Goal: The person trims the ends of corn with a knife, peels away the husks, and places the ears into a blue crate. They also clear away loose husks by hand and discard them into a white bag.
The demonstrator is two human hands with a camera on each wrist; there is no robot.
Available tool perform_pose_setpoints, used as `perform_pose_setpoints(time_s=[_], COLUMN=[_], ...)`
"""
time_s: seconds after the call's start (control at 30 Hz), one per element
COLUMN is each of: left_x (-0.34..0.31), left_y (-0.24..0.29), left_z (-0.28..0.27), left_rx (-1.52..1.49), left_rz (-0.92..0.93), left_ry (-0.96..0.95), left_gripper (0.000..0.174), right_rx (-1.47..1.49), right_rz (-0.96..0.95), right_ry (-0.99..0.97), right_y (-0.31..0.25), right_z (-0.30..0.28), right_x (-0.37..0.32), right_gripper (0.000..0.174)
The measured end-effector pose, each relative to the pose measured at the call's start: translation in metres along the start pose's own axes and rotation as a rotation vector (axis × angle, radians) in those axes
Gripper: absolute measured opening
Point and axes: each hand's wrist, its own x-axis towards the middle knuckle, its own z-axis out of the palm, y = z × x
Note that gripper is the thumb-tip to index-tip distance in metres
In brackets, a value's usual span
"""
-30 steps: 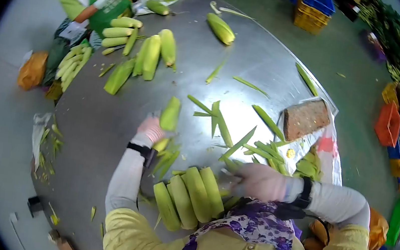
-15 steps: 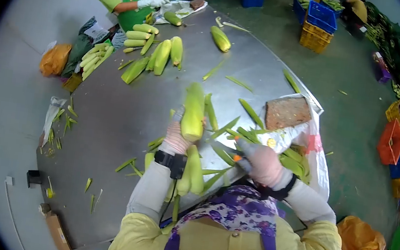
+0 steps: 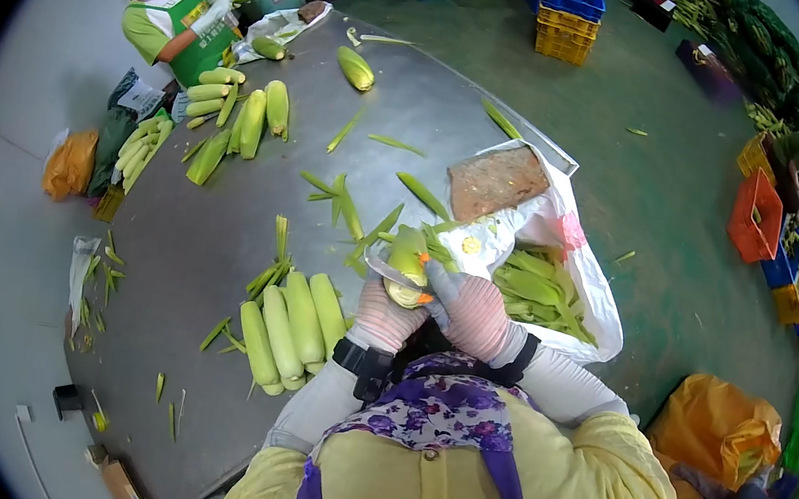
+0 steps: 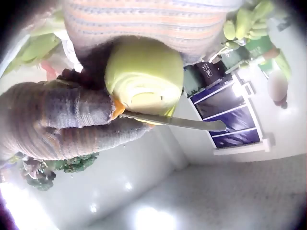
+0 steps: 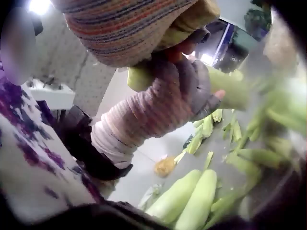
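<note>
Corn row (image 3: 293, 328): side by side on desk (image 3: 185, 267).
Knife (image 4: 194, 124): blade at corn ear's (image 4: 145, 69) butt end.
L hand (image 3: 389, 317): curled round ear.
Corn ear: btwn hands; prob. firm, lightish, slick; I'd grip mid-body.
R hand (image 3: 472, 312): curled round knife.

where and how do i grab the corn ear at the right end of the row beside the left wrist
Probably round the thick middle, from above and its right. The corn ear lies on its side, a neighbouring ear close along its left, while its right flank faces bare tabletop with room for fingers. The black wrist strap crowds its near end.
</note>
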Motion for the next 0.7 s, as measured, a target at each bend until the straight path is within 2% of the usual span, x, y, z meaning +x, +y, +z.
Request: perform_pose_setpoints(time_s=[0.07, 0.17, 0.2, 0.3, 0.33, 0.37, 0.4, 0.43, 0.47, 0.5, 0.53, 0.57, 0.63, 0.7], left_x=[-0.001, -0.01, -0.015, -0.013, -0.012, -0.019, -0.03, -0.042, -0.054, -0.058, -0.061, -0.064, -0.049, -0.038], left_y=[-0.006, -0.015, -0.012, 0.001, 0.007, 0.018, 0.03, 0.034, 0.029, 0.024, 0.021, 0.019, 0.019, 0.007], left_z=[0.001, 0.009, 0.016, -0.004, -0.019, -0.03, -0.041, -0.049, -0.051, -0.05, -0.049, -0.051, -0.047, -0.025], left_rx=[0.022, 0.25, 0.262, 0.379, 0.482, 0.601, 0.716, 0.832, 0.57, 0.495, 0.419, 0.34, 0.219, 0.089], left_rz=[0.02, 0.264, 0.288, 0.224, 0.227, 0.111, -0.006, -0.125, -0.209, -0.176, -0.139, -0.102, -0.071, -0.02], left_ry=[-0.036, 0.079, 0.084, 0.017, 0.138, 0.061, -0.017, -0.094, -0.008, -0.004, 0.001, 0.011, 0.133, 0.18], left_gripper=[0.066, 0.062, 0.06, 0.048, 0.047, 0.047, 0.048, 0.049, 0.052, 0.052, 0.053, 0.054, 0.052, 0.049], right_rx=[0.044, 0.119, 0.129, -0.189, -0.227, -0.161, -0.511, -0.29, -0.065, -0.078, -0.02, -0.063, -0.149, -0.07], right_rz=[0.071, 0.109, 0.117, 0.072, 0.097, 0.197, 0.391, 0.534, 0.65, 0.536, 0.749, 0.649, 0.783, 0.658], right_ry=[-0.002, 0.012, -0.033, -0.221, -0.14, 0.115, 0.129, 0.252, 0.411, 0.472, 0.239, 0.232, 0.061, 0.079], right_y=[0.0, 0.006, 0.009, 0.018, 0.034, 0.084, 0.137, 0.173, 0.209, 0.224, 0.202, 0.199, 0.191, 0.172], right_z=[-0.002, 0.004, 0.001, -0.017, -0.014, 0.005, 0.007, -0.006, -0.018, -0.021, -0.041, -0.039, -0.033, -0.015], right_x=[-0.006, -0.011, -0.011, -0.005, -0.007, -0.017, -0.021, -0.037, -0.052, -0.074, -0.083, -0.089, -0.099, -0.093], right_gripper=[0.058, 0.057, 0.06, 0.059, 0.052, 0.039, 0.034, 0.035, 0.036, 0.039, 0.043, 0.044, 0.052, 0.062])
